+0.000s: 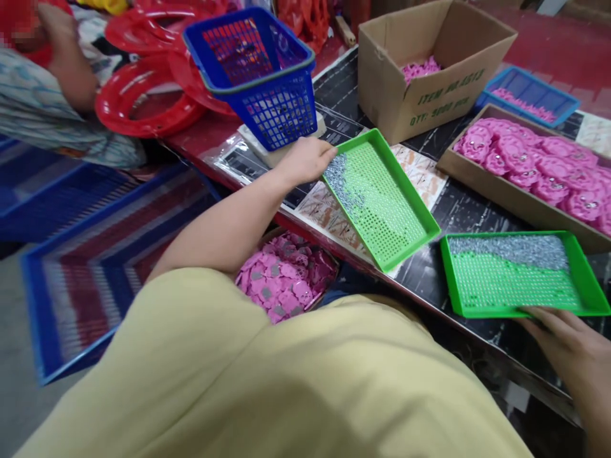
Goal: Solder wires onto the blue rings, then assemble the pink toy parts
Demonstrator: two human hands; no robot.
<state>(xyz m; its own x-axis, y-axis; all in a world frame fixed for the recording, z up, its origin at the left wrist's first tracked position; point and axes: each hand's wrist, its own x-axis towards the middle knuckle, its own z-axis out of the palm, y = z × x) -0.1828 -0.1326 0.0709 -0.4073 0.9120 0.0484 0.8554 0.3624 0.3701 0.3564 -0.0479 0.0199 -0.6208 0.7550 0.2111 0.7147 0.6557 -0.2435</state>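
My left hand [305, 160] grips the far corner of a green perforated tray [382, 203] that lies tilted on the table, with small silver pins [341, 181] heaped at its upper end. My right hand [568, 340] rests with its fingers on the near edge of a second green tray [520, 286]. This tray has a band of silver pins [513, 248] along its far side. A bowl of pink plastic pieces [286, 277] sits below the table edge by my left arm.
A blue mesh basket [258, 70] stands just beyond my left hand. A cardboard box [424, 83] with pink parts, a flat box of pink parts [539, 165] and a blue tray [529, 95] lie farther back. Red rings [143, 102] and another person's arm [67, 63] are at far left.
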